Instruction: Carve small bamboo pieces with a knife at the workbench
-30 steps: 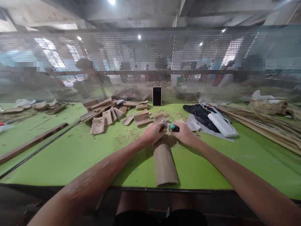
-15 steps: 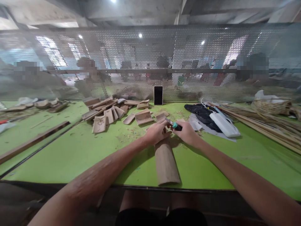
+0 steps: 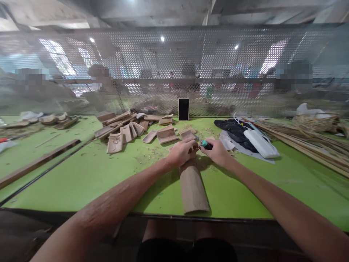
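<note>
My right hand (image 3: 217, 152) is closed round a knife (image 3: 206, 144) with a teal and black handle. Its metal end points up and left, close to the fingers of my left hand (image 3: 181, 152). Those left fingers are curled together in a pinch over the far end of a curved bamboo piece (image 3: 194, 189). Whatever they grip is too small and hidden to name. The bamboo piece lies lengthwise, rounded side up, with its near end by the table's front edge.
Cut bamboo pieces (image 3: 124, 133) are heaped at the back left of the green table (image 3: 109, 185), with shavings around. A phone (image 3: 183, 109) stands upright against the perforated screen (image 3: 152, 87). On the right lie black cloth (image 3: 234, 133), a white power bank-like block (image 3: 260, 142) and long strips (image 3: 302, 143).
The knife and both hands have shifted only slightly, still close together over the bamboo's far end. The whole view has tilted a little.
</note>
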Available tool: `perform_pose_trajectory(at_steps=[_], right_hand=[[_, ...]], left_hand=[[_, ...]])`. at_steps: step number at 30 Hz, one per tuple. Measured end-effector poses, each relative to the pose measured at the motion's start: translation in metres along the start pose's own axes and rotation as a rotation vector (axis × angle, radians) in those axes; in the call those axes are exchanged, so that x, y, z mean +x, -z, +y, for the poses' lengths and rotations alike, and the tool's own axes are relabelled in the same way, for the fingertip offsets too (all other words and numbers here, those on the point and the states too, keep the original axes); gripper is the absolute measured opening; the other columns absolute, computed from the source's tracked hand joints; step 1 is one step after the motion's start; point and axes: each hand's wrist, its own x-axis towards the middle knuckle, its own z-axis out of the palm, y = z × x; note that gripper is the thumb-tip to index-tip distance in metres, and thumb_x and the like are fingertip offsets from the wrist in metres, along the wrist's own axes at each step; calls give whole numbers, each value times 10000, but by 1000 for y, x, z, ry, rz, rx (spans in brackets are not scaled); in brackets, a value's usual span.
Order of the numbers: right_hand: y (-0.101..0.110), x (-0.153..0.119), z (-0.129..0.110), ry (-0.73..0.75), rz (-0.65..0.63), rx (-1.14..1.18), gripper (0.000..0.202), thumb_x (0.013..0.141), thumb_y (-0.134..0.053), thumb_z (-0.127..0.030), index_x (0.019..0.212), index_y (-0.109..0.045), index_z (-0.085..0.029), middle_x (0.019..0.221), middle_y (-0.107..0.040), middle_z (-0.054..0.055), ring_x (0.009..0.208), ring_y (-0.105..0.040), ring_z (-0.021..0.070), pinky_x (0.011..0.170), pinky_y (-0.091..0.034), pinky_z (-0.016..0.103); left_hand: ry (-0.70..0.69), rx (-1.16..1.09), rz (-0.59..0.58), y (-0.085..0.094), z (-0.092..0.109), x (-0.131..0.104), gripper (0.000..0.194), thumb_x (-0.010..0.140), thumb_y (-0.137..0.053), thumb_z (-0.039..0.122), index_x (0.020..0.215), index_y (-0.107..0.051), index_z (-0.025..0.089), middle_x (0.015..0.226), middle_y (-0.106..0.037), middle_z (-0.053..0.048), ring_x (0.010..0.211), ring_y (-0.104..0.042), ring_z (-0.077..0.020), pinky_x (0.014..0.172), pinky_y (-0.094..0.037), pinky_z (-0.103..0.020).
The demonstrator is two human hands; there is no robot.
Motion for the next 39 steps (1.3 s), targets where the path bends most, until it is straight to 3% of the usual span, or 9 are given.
perform_pose_trajectory(at_steps=[5, 10, 15, 17, 24, 31, 37, 39], right_hand=[[-1, 0, 1, 8, -30, -13, 113, 770, -585, -289, 714, -580, -191, 668, -564, 9, 677, -487, 171, 627, -357, 293], [-3, -1, 3, 33, -27, -28, 106, 792, -581, -285, 745, -590, -191, 687, -586, 12, 683, -500, 172, 631, -364, 289], [-3, -1, 3, 21, 55, -83, 204, 847, -577, -355, 712, -550, -204, 662, -579, 19, 641, -485, 170, 610, -354, 298], [-2, 0, 2, 14, 80, -103, 215, 849, -574, -360, 701, -545, -207, 659, -579, 22, 633, -483, 170, 611, -352, 302], [-2, 0, 3, 8, 88, -127, 216, 848, -572, -356, 695, -532, -209, 660, -566, 22, 637, -482, 173, 612, -339, 308], [-1, 0, 3, -7, 85, -136, 217, 845, -570, -366, 697, -538, -211, 677, -581, 31, 649, -495, 183, 644, -361, 323], [0, 0, -1, -46, 87, -141, 173, 838, -574, -344, 751, -602, -196, 678, -595, 37, 635, -501, 183, 631, -362, 319], [-1, 0, 1, -46, 80, -131, 217, 855, -575, -373, 724, -578, -200, 648, -576, 27, 605, -483, 170, 601, -351, 308]], left_hand=[[-13, 17, -4, -1, -2, 0, 77, 931, -580, 200, 941, -646, 162, 941, -660, -43, 709, -606, -111, 666, -481, -231], [64, 140, -38, 4, 1, 1, 70, 908, -586, 187, 920, -655, 181, 929, -672, -34, 724, -600, -134, 659, -468, -247], [67, 347, -65, 12, 0, 2, 77, 921, -577, 228, 926, -635, 177, 1009, -661, -74, 968, -606, -223, 849, -486, -331], [59, 393, -100, 14, -1, 2, 91, 924, -579, 244, 921, -625, 166, 1005, -650, -87, 981, -596, -241, 877, -479, -361], [97, 431, -165, 13, -3, 1, 141, 888, -605, 224, 1011, -624, 158, 1045, -642, -106, 972, -599, -270, 872, -477, -404], [124, 440, -159, 11, -6, 0, 225, 863, -639, 229, 1076, -612, 163, 1080, -629, -111, 1016, -596, -281, 887, -481, -414], [170, 385, -120, 13, -5, 0, 29, 833, -636, 182, 843, -612, 170, 941, -620, -100, 877, -583, -249, 763, -485, -373], [204, 344, -69, 14, -5, 1, 65, 857, -612, 173, 798, -587, 183, 931, -616, -102, 864, -580, -241, 737, -472, -355]])
